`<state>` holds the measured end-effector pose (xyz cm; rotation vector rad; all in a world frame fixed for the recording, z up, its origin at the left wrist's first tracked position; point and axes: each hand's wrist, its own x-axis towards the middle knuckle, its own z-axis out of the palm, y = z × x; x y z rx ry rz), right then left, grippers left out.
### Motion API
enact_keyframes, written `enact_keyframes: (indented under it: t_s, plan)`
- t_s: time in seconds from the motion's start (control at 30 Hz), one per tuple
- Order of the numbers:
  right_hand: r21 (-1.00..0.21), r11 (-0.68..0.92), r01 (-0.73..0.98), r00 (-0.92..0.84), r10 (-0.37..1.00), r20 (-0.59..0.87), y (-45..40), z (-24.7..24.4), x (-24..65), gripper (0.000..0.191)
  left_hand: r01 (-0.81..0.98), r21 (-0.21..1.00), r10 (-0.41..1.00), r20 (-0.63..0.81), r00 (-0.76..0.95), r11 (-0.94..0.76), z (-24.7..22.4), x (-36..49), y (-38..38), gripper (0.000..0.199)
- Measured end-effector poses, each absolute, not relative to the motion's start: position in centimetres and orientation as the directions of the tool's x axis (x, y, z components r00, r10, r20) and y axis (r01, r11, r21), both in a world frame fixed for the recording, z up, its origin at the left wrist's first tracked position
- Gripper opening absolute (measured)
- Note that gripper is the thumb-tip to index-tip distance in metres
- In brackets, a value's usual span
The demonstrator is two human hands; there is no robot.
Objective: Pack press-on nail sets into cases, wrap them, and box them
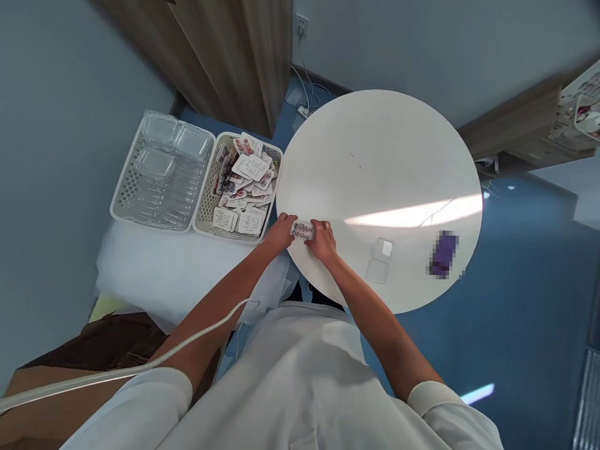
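A purple item, blurred into blocks, lies near the right edge of the round white tabletop; a bright streak of light crosses to that same edge. Beyond the far left edge, pale cables and a power strip lie on the blue floor, below a wall socket beside a wood-grain cabinet. Past the right edge stands a wood-grain unit with a white basket. White sheeting spreads off the near left edge.

hands partly hide the pack over the table. a purple thing on the table's right is blurred.
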<state>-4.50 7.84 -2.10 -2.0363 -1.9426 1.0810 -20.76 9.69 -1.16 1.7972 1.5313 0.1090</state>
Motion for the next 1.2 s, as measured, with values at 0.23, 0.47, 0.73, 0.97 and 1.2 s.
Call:
enact_keyframes:
  t_s: [0.23,0.47,0.73,0.97,1.2]
  plan:
    - [-0.622,-0.079,0.779,-0.143,0.944,-0.299,6.6,-2.4,-4.1,0.062,0.748,0.663,0.911,-0.315,0.265,0.011,-2.0,-20.8,8.2,0.057]
    - [-0.74,-0.037,0.672,-0.204,0.951,-0.233,4.2,-1.6,-1.6,0.076,0.686,0.727,0.903,-0.28,0.324,-0.021,-1.2,-19.4,6.4,0.059]
    - [-0.769,-0.045,0.638,-0.172,0.965,-0.2,-0.2,0.1,6.0,0.07,0.654,0.751,0.866,-0.265,0.423,-0.089,0.9,-12.7,2.8,0.063]
    - [-0.784,0.001,0.621,-0.225,0.958,-0.177,-4.5,-0.1,15.8,0.063,0.696,0.712,0.824,-0.339,0.453,-0.09,2.0,-4.0,-0.9,0.062]
    - [-0.74,0.026,0.672,-0.206,0.966,-0.153,-4.7,-1.6,21.0,0.061,0.715,0.675,0.822,-0.295,0.488,-0.183,1.7,0.8,-1.3,0.063]
